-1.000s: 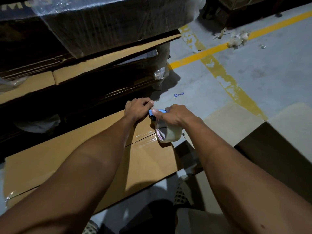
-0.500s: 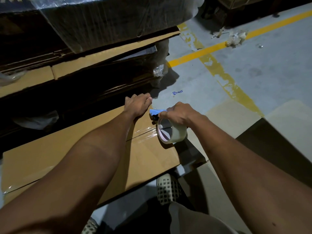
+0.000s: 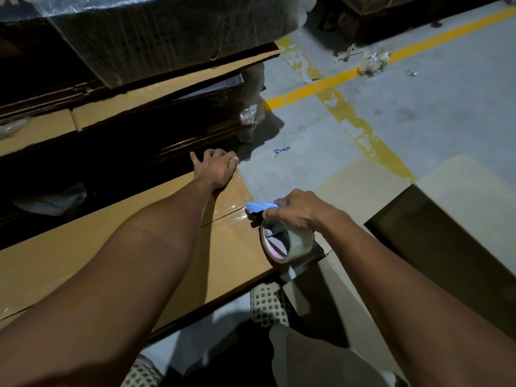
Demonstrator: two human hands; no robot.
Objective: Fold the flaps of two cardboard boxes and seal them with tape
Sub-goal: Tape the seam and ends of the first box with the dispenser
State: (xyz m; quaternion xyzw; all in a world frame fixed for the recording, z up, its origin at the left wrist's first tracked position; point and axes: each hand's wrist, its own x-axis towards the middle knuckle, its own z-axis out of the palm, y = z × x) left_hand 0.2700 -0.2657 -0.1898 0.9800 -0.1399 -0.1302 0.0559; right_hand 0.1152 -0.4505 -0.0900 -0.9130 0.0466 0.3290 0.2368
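The right hand [image 3: 303, 210] is closed in a grip on the clear tape roll with its blue cutter [image 3: 282, 238] at the near end of the flat brown cardboard box [image 3: 231, 255] seam — the taped seam runs away leftward — while the left hand [image 3: 216, 170], nearer the far corner, presses flat and holds nothing.

This looks like a warehouse or packing place. The floor [image 3: 418, 113] is bare grey concrete with yellow lines [image 3: 329, 83] painted on it, like the lanes in a big storeroom. In the upper left of the frame sits a stack of flat cardboard sheets [image 3: 156, 104], and on top of it is a big load wrapped in clear plastic film [image 3: 167, 32]. Bits of crumpled tape and plastic [image 3: 372, 64] lie on the floor at the upper right (nobody has swept them up). It is dim here.
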